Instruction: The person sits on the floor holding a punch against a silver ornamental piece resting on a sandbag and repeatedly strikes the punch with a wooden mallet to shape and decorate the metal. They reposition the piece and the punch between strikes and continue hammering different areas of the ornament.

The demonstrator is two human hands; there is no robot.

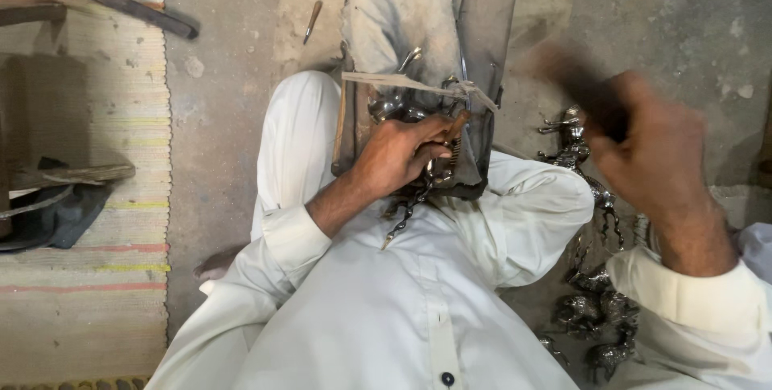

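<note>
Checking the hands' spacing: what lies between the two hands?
In the head view, between left hand and right hand: the dark work block's edge and a shiny metal figurine.

Two hands: the left hand at centre frame, the right hand at right. Two dark flat tools lie upper left. One small pointed tool lies at top centre. Several shiny metal figurines, too tangled to count exactly, sit lower right.

Glossy, dark cast-metal animal figurines lie on a rough, matt grey concrete floor beside a coarse striped woven mat.
</note>
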